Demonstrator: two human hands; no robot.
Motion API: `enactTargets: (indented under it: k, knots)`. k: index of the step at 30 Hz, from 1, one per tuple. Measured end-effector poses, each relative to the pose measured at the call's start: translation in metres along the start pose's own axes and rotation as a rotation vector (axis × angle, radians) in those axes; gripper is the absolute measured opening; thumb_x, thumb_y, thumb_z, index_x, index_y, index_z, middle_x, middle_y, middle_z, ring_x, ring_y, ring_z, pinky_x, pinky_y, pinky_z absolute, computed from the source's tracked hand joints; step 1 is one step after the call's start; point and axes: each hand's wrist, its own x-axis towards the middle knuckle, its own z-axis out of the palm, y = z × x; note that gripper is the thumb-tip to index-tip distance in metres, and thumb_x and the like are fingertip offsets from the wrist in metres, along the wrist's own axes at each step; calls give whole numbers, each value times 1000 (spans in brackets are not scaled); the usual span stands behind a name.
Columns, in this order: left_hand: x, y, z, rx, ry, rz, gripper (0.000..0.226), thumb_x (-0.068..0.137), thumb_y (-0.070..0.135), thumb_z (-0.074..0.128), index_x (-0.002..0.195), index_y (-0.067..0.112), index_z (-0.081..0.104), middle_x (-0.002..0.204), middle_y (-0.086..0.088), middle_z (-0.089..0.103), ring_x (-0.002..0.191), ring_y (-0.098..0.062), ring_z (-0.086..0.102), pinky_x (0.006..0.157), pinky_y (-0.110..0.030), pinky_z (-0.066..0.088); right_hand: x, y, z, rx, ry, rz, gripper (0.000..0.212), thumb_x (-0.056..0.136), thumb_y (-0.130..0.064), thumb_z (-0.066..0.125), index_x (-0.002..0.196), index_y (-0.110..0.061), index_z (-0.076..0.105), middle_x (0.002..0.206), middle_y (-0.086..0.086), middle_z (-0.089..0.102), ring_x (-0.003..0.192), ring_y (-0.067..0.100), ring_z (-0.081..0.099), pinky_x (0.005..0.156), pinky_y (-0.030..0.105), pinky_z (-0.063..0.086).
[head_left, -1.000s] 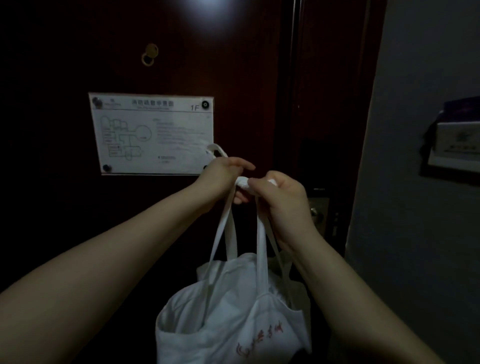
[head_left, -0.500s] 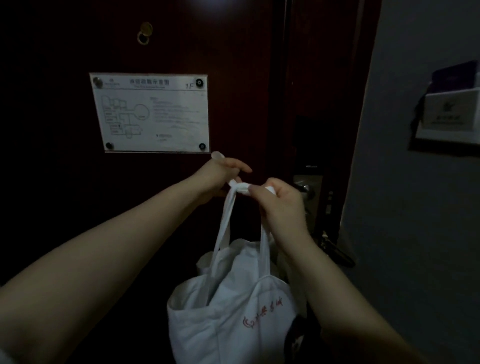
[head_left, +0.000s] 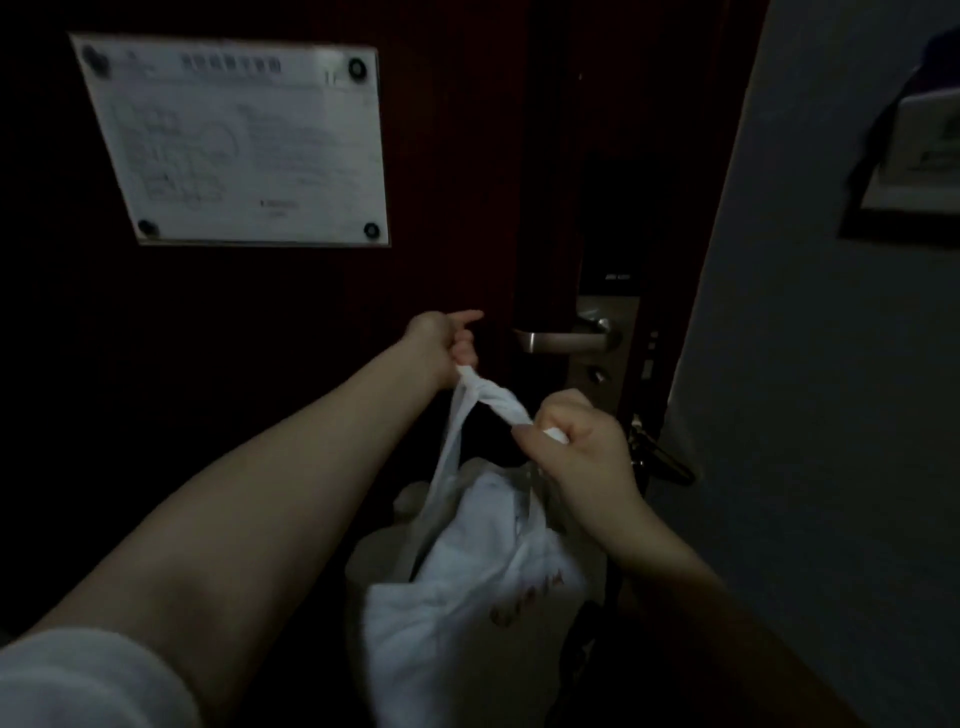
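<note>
Lowering toward the door handle (head_left: 563, 339), left hand (head_left: 441, 345) and right hand (head_left: 579, 441) are gripping the twisted straps (head_left: 496, 401) of the soft, probably light tote bag (head_left: 467, 597), its natural hold.

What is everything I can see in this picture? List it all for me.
tote bag: one, white with red print, hanging below the hands
bag straps: twisted together, white, between the hands
door: one, dark red-brown, ahead
floor-plan sign: one, white, on the door, upper left
lever handle: one, silver, door's right edge
wall: grey, right
card holder: one, pale, on the wall
left hand: grips the straps' far end
right hand: grips the straps' near end
</note>
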Motion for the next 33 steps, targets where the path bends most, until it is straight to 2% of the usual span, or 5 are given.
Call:
enactTargets:
  k: [5, 10, 15, 20, 33]
  knots:
    - [16, -12, -41, 341, 63, 228, 41, 98, 7, 21, 118, 6, 57, 50, 3, 35, 31, -4, 27, 35, -13, 21, -36, 7, -17, 129, 19, 150, 40, 84, -4, 64, 53, -25, 49, 67, -10, 49, 59, 1, 47, 57, 15, 40]
    - [6, -5, -11, 608, -138, 451, 33, 101, 12, 26, 103, 18, 59, 55, 3, 39, 40, -7, 32, 40, -16, 26, 20, -9, -18, 414, 149, 197, 32, 91, -7, 55, 60, -15, 54, 91, 1, 68, 89, 7, 63, 83, 19, 48]
    - [1, -1, -11, 757, -136, 565, 31, 100, 13, 29, 100, 18, 60, 59, 1, 42, 41, -7, 35, 39, -19, 27, 33, -9, -7, 906, 126, 435, 31, 96, -14, 46, 65, -11, 44, 52, 1, 43, 51, 13, 48, 74, 34, 46]
    - [-5, -10, -31, 820, -131, 643, 28, 99, 10, 35, 99, 14, 62, 61, 3, 44, 48, -4, 40, 43, -14, 31, 29, -7, -10, 784, 126, 485, 34, 97, -14, 45, 64, -16, 37, 46, -5, 30, 40, 8, 26, 52, 26, 30]
    - [-3, -18, -103, 673, 99, 535, 34, 101, 12, 26, 90, 18, 58, 55, -2, 36, 43, -14, 31, 43, -23, 26, 10, 43, -60, 559, 407, 682, 32, 96, -13, 44, 65, -18, 36, 41, -7, 26, 33, 6, 21, 35, 15, 21]
